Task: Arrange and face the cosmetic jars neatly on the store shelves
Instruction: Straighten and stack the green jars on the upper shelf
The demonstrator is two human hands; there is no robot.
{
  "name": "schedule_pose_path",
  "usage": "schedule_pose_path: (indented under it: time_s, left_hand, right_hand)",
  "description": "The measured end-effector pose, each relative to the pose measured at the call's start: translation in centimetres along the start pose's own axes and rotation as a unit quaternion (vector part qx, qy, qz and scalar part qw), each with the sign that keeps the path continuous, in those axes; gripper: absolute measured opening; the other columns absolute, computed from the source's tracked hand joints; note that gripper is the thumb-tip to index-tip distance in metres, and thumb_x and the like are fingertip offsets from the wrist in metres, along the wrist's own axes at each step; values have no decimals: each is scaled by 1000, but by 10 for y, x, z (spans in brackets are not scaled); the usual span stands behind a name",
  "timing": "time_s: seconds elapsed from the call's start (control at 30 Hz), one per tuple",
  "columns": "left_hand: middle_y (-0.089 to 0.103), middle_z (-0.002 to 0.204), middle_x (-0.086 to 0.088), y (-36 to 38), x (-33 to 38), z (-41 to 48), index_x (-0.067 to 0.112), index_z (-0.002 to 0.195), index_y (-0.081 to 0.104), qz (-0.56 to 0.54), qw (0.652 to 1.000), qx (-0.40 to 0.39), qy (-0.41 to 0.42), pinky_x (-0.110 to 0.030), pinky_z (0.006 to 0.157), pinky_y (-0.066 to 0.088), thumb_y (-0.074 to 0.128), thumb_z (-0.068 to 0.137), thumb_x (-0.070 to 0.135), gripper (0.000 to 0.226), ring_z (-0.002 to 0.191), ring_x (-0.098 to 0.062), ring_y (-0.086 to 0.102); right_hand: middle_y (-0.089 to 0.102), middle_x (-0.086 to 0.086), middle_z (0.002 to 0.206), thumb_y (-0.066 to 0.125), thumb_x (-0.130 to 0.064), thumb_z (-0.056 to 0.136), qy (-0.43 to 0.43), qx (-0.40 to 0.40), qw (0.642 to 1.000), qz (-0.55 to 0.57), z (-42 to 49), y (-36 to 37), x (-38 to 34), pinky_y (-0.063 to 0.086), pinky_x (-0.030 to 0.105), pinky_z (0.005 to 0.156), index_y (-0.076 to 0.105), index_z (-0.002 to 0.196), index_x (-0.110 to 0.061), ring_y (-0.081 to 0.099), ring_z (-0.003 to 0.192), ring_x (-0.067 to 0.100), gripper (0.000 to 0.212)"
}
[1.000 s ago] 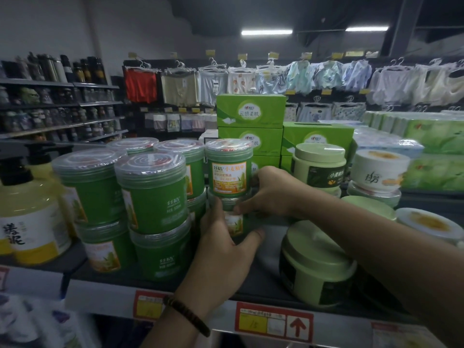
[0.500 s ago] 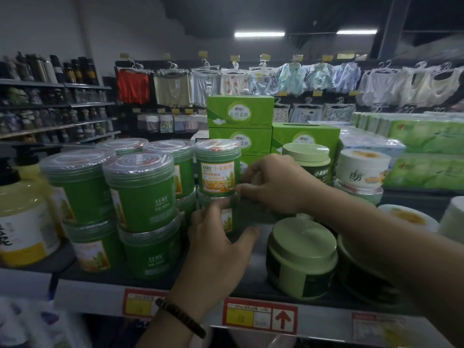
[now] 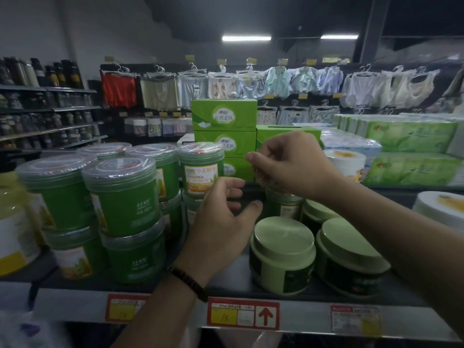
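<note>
Green jars with clear lids (image 3: 123, 194) stand stacked two high on the left of the shelf (image 3: 175, 290). One stacked jar (image 3: 200, 172) shows its orange label to the front. Squat jars with pale green lids (image 3: 283, 249) stand at the right front. My left hand (image 3: 221, 219) hovers just right of the labelled stack, fingers loosely curved, holding nothing. My right hand (image 3: 291, 164) curls over a pale-lidded jar at the back; that jar is almost wholly hidden, and a dark jar (image 3: 283, 205) shows below the hand.
Green tissue boxes (image 3: 224, 119) are stacked behind the jars. White-lidded tubs (image 3: 347, 163) and paper packs (image 3: 411, 134) fill the right. A yellow pump bottle (image 3: 15, 222) stands far left. Price tags (image 3: 243, 315) line the shelf edge. Clothes hang on the far wall.
My right hand has moved right and up, from the lower clear-lidded jar to the pale-lidded jar at the back. My left hand has come off the stack and drawn slightly right.
</note>
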State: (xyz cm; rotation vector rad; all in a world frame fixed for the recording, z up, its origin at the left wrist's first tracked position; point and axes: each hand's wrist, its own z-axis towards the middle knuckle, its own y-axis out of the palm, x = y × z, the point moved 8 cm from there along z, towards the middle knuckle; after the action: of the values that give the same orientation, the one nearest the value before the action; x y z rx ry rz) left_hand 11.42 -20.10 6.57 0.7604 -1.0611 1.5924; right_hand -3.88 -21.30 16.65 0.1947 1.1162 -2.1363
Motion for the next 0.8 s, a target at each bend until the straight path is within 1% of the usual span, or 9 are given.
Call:
schedule_pose_path:
  time_s: [0.1,0.17,0.27,0.33,0.43,0.5,0.57,0.73,0.8]
  left_hand:
    - [63,118,12,6,6,9,36,118,60,1,1000,-7,11,-32,91,57,82,88,36,37,104,-12,68]
    - [62,120,11,10,9,15,35,120,60,6,1000,-16,13,-32,91,57,82,88,37,40,105,-11,67]
    - [61,122,10,17,12,22,32,125,58,10,999,-31,11,-34,94,58,82,90,34,42,107,-10,66]
    - [62,122,10,23,15,28,30,127,58,15,999,-33,15,-34,93,58,82,90,35,44,107,-12,67]
    - [61,120,12,31,21,37,28,130,56,41,998,-41,22,-31,90,57,81,90,38,48,106,-10,67]
    - [58,121,12,36,25,43,27,134,53,68,996,-53,23,-27,86,54,79,91,40,52,106,-8,66]
    - [56,126,9,39,29,49,25,140,49,92,994,-59,27,-26,86,51,78,91,42,60,112,-11,64]
    - [51,149,-2,45,33,65,22,154,37,117,991,-63,20,-43,106,52,79,91,43,79,129,-22,57]
    - [48,154,-4,49,34,70,21,157,34,115,991,-63,14,-45,110,50,80,91,42,83,134,-23,54]
  right_hand:
    - [76,-3,61,68,-38,106,25,27,999,32,-2,-15,7,59,22,55,75,70,-9,75,53,13,46]
    - [77,1,64,63,-39,109,61,49,995,55,-4,-24,15,57,22,50,77,75,-7,76,54,18,49]
    - [79,4,68,57,-40,111,106,79,988,76,-6,-36,30,58,28,49,78,79,-7,76,54,20,51]
    - [79,3,68,56,-39,112,112,90,988,60,-8,-44,36,61,31,54,77,81,-9,76,54,20,48]
    - [79,1,68,60,-32,110,114,101,988,35,-11,-52,44,67,37,66,78,83,-8,76,55,18,40]
    - [79,-1,69,64,-31,107,118,110,987,14,-12,-56,50,67,40,74,78,83,-9,77,59,14,36]
    - [79,-3,71,67,-32,104,131,122,984,-3,-13,-61,59,66,43,81,78,82,-13,78,66,14,31]
    - [79,1,85,73,-36,100,172,121,977,-23,-17,-66,80,64,51,87,75,87,-21,77,85,24,20]
    - [78,3,90,73,-37,100,192,109,975,-21,-20,-64,90,64,52,88,74,94,-21,76,87,24,17]
